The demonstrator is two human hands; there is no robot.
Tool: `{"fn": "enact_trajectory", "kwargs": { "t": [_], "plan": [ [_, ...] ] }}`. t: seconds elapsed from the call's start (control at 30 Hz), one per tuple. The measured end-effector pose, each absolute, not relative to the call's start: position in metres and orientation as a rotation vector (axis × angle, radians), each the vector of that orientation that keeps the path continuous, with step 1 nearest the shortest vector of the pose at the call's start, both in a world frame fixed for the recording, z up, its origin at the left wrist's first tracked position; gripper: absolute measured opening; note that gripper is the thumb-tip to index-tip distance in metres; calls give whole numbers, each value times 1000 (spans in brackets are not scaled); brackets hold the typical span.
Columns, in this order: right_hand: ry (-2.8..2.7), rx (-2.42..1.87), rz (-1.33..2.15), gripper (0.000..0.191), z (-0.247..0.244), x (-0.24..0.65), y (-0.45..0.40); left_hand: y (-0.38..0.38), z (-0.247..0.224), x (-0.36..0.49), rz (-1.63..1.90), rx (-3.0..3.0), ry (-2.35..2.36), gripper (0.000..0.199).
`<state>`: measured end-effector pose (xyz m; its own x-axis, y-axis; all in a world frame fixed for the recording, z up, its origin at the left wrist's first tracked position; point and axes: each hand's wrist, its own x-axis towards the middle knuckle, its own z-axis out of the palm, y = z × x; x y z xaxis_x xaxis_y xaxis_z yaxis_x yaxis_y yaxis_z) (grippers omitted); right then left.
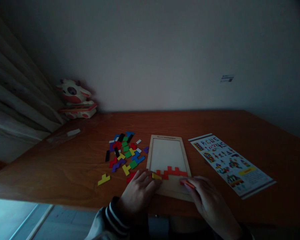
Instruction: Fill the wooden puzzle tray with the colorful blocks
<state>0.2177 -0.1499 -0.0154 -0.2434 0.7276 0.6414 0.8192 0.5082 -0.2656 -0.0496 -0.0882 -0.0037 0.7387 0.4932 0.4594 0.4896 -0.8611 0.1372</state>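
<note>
A wooden tray (186,153) lies at the middle of the table, with several red pieces (169,171) joined in a row across its lower part. My left hand (140,190) rests at the tray's lower left edge, its fingers closed on a yellow piece (156,176). At the tray's lower right, my right hand (207,193) pinches a red piece (188,183). Left of the tray, many loose coloured pieces (125,149) are spread on the table. One yellow piece (104,179) lies apart from them, nearer the front edge.
A printed sheet (231,163) with coloured figures lies right of the tray. On the table's back left stands a cow-shaped toy (76,99), beside a curtain (17,80). A small white item (73,132) lies in front of the toy. The wall rises behind the table (165,123).
</note>
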Motion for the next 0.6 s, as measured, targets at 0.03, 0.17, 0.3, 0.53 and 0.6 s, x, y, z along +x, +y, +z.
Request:
{"fn": "enact_trajectory", "kwargs": {
  "t": [0.03, 0.17, 0.3, 0.53, 0.6],
  "plan": [
    [-2027, -1263, -155, 18, -15, 218, -153, -88, -4, -50, 751, 2912, 843, 22],
    [-2060, -1221, -167, 18, -16, 218, -166, -89, -2, -50, 704, 2878, 853, 24],
    [-2059, -1208, -191, 17, -14, 218, -171, -90, 0, -50, 749, 2882, 834, 25],
    [-2095, -1171, -99, 21, 7, 194, -147, -91, -1, -50, 938, 2840, 893, 25],
    [-2172, -1132, -23, 23, 9, 181, -141, -91, -1, -51, 947, 2793, 931, 28]
  ]
}}
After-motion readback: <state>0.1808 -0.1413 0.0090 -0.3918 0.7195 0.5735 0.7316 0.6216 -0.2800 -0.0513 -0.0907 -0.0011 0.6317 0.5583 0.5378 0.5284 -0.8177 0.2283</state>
